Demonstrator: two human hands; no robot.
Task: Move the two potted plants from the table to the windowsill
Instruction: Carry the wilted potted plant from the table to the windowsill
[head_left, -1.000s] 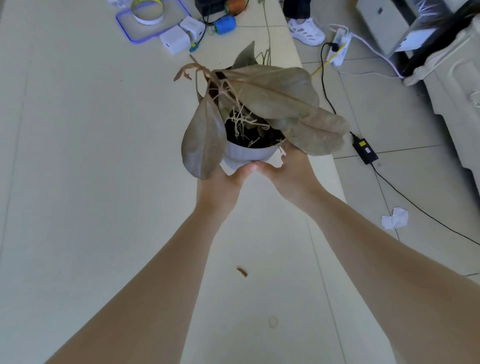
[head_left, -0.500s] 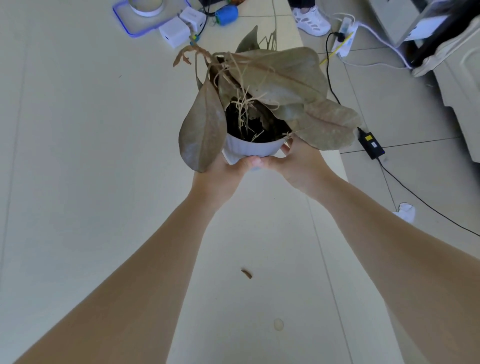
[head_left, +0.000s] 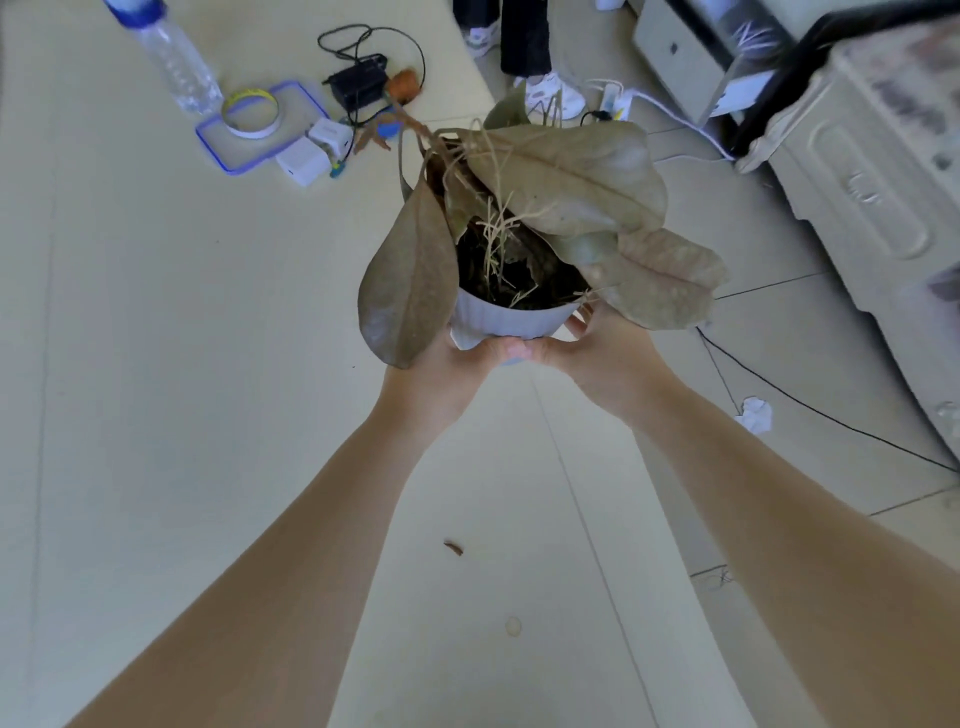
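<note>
Head view: left hand (head_left: 441, 371) and right hand (head_left: 597, 353) clasp the pot (head_left: 506, 325) (low down); tilt it and soil spills.

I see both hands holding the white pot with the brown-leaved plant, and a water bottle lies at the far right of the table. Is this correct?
Not quite. The head view shows the water bottle at the far left of the table. Both the left hand and right hand do hold the white pot.

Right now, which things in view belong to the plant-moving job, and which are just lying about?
Job:
potted plant, held up in left hand and right hand
table

Lying about:
water bottle
tape roll
white adapters
black charger
crumpled paper on the floor
</note>
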